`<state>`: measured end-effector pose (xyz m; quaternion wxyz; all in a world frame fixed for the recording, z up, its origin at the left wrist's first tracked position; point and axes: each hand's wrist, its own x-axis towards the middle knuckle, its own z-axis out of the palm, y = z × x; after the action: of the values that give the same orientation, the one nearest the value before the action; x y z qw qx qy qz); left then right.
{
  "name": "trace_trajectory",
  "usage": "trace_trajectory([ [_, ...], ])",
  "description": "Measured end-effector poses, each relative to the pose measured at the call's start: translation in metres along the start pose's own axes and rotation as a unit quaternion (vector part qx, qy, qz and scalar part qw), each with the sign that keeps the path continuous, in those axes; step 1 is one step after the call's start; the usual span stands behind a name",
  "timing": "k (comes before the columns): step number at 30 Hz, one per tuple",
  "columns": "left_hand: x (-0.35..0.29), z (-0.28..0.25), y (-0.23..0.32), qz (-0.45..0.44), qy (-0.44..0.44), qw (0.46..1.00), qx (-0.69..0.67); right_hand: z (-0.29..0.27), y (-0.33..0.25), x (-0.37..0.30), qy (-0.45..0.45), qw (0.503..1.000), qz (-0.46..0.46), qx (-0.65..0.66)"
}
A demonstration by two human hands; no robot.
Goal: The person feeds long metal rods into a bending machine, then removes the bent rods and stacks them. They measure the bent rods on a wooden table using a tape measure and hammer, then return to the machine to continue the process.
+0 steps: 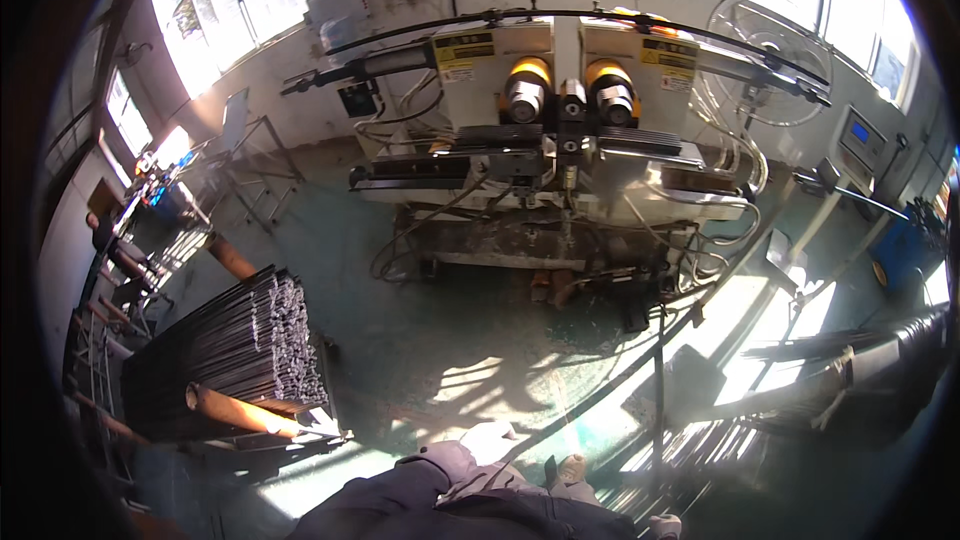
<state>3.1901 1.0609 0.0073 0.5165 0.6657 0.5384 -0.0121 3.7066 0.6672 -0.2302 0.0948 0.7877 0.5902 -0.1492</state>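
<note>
My left hand [488,438], in a pale glove washed out by sunlight, is in front of my grey sleeve at the bottom middle. Glare hides how its fingers are set. A long dark bar [600,402] runs from beside this hand up to the right; whether the hand touches it I cannot tell. At the lower edge, further right, my right hand [665,526] shows small in a pale glove, its fingers curled in. What it holds, if anything, is hidden. One of my shoes [571,468] shows between the hands.
Ahead stands a twin-headed machine [510,160] with hanging hoses and a long curved bar across its top. A stack of dark metal rods [225,350] lies on a rack at left, beside a rusty tube [240,410]. A control panel [862,135] stands right. A person [105,235] is far left.
</note>
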Motion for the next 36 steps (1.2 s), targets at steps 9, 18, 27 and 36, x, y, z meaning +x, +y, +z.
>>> trace_trajectory([
  [9, -0.068, -0.095, -0.075, -0.068, 0.395, 0.877, -0.266, -0.233, -0.183, 0.376, 0.035, 0.908, 0.051, 0.415],
  [18, -0.289, -0.351, -0.261, -0.125, 0.779, 0.612, -0.049, -0.334, -0.628, 0.388, -0.166, 0.906, -0.295, 0.254],
  [27, -0.446, -0.443, -0.361, -0.399, 0.763, 0.486, 0.151, -0.418, -0.896, 0.34, -0.252, 0.849, -0.443, 0.142],
  [36, -0.438, -0.5, -0.418, -0.541, 0.735, 0.397, 0.097, -0.422, -1.084, 0.411, -0.286, 0.831, -0.465, 0.103],
])
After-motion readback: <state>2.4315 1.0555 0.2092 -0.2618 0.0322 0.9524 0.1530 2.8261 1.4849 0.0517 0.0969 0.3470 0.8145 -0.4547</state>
